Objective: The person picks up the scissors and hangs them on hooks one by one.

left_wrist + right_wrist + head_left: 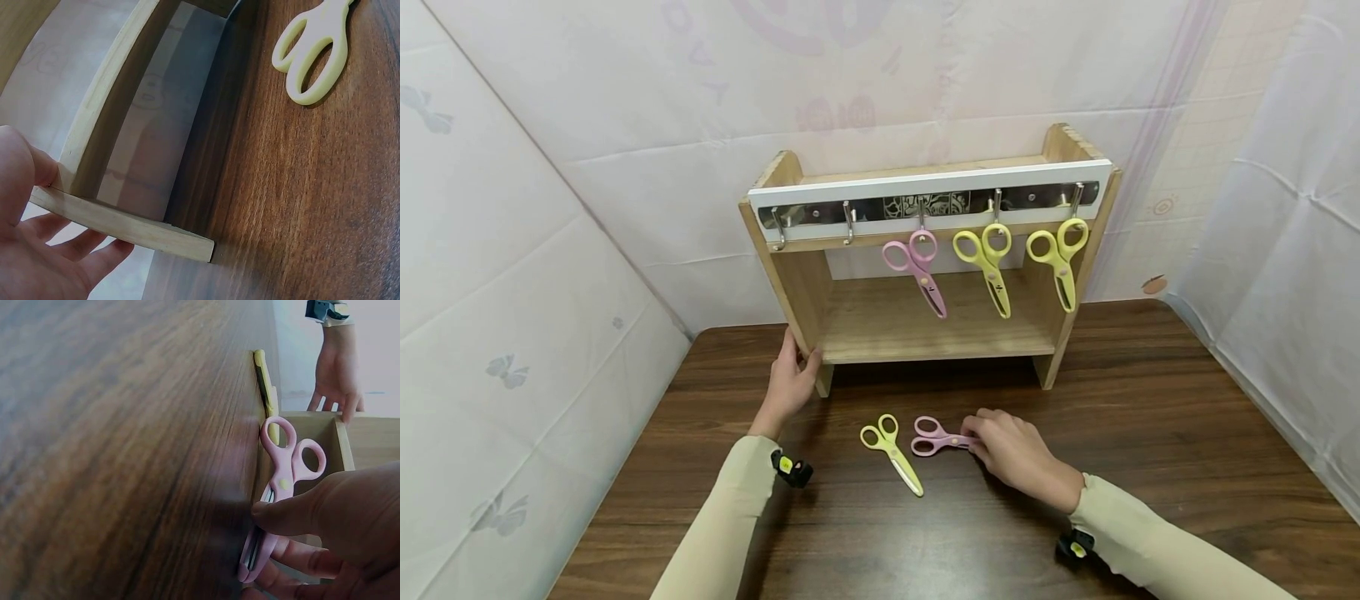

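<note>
Your right sleeve (1165, 537) reaches over the near right of the bench (1195, 433). Your right hand (1017, 450) has its fingers clamped on the near pink scissors (953, 440); their handles (281, 456) stick out left, toward the near yellow scissors (894, 452). Your left hand (790, 385) grips the wooden rack (872, 325), beyond, low at its left side.

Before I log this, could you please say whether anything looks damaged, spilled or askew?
Nothing stands out: the shelf stands upright, three scissors hang from its hooks, and the yellow scissors on the table and pink scissors in the right hand look undamaged.
</note>
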Demonstrator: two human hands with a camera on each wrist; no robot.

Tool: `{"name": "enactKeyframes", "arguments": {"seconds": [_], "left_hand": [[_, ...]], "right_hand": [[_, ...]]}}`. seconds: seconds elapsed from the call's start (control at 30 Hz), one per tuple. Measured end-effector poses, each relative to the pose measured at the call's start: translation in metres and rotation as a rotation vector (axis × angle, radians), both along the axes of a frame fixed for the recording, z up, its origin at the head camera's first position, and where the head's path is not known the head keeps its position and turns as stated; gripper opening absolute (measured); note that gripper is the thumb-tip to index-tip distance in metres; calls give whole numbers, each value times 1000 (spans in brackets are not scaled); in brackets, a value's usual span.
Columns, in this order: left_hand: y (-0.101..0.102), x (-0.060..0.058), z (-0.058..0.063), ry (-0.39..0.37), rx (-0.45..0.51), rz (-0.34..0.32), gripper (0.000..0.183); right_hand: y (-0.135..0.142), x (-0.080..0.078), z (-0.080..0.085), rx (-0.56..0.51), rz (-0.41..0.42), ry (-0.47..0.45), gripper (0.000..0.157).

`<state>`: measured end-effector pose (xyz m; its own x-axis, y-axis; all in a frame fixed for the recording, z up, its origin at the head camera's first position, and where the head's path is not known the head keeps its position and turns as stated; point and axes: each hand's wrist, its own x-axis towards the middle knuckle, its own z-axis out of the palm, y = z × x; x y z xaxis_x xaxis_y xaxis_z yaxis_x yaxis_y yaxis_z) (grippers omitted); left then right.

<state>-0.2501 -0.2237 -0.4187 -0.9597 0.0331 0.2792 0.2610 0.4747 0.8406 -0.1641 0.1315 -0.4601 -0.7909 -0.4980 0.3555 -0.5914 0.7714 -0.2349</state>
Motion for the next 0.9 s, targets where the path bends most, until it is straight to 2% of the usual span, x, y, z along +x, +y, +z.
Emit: {"name": "enactKeyframes", "arguments": {"seconds": [0.57,0.73,0.9], "left_hand": [[1,1,1,6,6,3,54],[1,1,1,0,-5,-1,54],[0,1,0,-8,-4,0,54]], "right_hand": [[4,-3,5,-5,32,12,24],[5,-8,17,22,48,32,24],[3,-13,38,48,78,76,20]]}}
